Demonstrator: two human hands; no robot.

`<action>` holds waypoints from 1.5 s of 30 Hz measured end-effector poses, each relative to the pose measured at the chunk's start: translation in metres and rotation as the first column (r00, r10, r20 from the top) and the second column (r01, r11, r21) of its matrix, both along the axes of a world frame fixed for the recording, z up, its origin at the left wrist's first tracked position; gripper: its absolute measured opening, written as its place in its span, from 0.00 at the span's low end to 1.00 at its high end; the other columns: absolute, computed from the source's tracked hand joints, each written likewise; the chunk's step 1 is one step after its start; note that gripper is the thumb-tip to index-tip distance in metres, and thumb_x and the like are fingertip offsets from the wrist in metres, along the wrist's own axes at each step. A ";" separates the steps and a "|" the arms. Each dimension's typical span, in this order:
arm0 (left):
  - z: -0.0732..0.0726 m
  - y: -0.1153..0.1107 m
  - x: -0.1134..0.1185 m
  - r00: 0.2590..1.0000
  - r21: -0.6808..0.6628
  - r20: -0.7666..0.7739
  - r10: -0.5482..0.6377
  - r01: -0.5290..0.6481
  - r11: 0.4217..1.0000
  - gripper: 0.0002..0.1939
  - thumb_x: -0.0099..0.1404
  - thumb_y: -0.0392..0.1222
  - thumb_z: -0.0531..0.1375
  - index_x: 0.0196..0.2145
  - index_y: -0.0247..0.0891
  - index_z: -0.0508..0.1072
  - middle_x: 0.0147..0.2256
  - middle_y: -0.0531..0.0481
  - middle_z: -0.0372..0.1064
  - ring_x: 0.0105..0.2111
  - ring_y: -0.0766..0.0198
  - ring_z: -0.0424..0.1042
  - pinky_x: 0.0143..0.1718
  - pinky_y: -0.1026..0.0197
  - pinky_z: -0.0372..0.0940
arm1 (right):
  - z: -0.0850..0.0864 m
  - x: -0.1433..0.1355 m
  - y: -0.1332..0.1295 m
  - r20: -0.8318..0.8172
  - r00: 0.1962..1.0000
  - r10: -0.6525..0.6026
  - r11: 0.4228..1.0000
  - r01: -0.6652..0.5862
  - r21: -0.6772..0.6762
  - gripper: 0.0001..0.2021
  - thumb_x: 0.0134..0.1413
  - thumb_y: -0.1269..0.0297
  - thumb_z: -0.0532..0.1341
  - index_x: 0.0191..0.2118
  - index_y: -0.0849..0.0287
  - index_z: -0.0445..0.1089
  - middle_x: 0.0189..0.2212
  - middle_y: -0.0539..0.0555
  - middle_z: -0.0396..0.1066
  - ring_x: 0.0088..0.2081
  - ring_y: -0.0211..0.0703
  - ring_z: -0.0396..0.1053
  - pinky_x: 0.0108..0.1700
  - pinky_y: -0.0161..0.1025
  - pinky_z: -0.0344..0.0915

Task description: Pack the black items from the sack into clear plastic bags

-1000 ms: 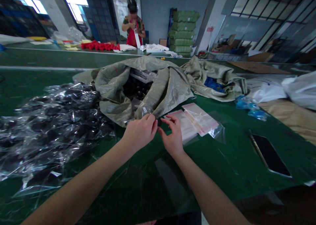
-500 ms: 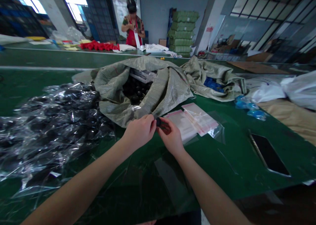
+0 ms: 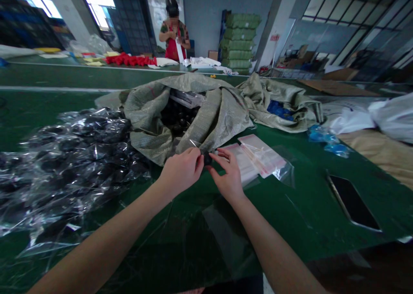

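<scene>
Between my two hands, in front of the big sack, is a small black round piece (image 3: pixel 207 158). My left hand (image 3: pixel 181 168) is closed, its thumb and forefinger pressed against the piece's left side. A glint of clear plastic shows just above those fingers; how it is attached is hidden. On the other side, the thumb and forefinger of my right hand (image 3: pixel 229 173) touch the piece's right edge, with a gap between them farther back. Close to my right hand lie flat clear plastic bags (image 3: pixel 247 167). More black round pieces (image 3: pixel 182 120) fill the open woven sack (image 3: pixel 145 102).
A heap of black items in clear bags (image 3: pixel 93 150) covers the left side of the green table (image 3: pixel 290 246). A phone (image 3: pixel 355 201), small blue packets (image 3: pixel 332 143) and a second sack (image 3: pixel 258 92) are on the right. Across the far table stands a co-worker (image 3: pixel 176 36).
My right fingers have spread and shifted slightly at the black piece's edge. A plastic glint now shows above my left hand, which has barely moved.
</scene>
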State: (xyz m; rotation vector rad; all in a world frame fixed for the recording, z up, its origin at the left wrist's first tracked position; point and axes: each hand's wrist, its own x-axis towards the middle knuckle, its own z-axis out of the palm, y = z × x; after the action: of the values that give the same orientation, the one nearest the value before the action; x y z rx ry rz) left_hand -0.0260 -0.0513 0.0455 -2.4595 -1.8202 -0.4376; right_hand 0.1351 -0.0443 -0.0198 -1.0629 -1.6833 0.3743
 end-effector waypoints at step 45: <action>-0.037 -0.006 0.025 0.987 -0.043 0.072 0.144 -0.141 0.989 0.18 0.68 0.51 0.47 0.47 0.37 0.65 0.45 0.41 0.69 0.34 0.55 0.75 0.31 0.58 0.64 | -0.008 -0.012 0.005 -0.439 0.876 -0.200 0.851 -0.067 -0.521 0.18 0.45 0.52 0.66 0.37 0.62 0.73 0.35 0.57 0.77 0.38 0.45 0.74 0.44 0.43 0.69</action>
State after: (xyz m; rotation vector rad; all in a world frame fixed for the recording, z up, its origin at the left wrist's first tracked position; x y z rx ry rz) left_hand -0.0012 -0.0570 0.0083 -2.3455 -2.0358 -0.4973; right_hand 0.1226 -0.0389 -0.0278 -1.2866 -1.1044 1.0113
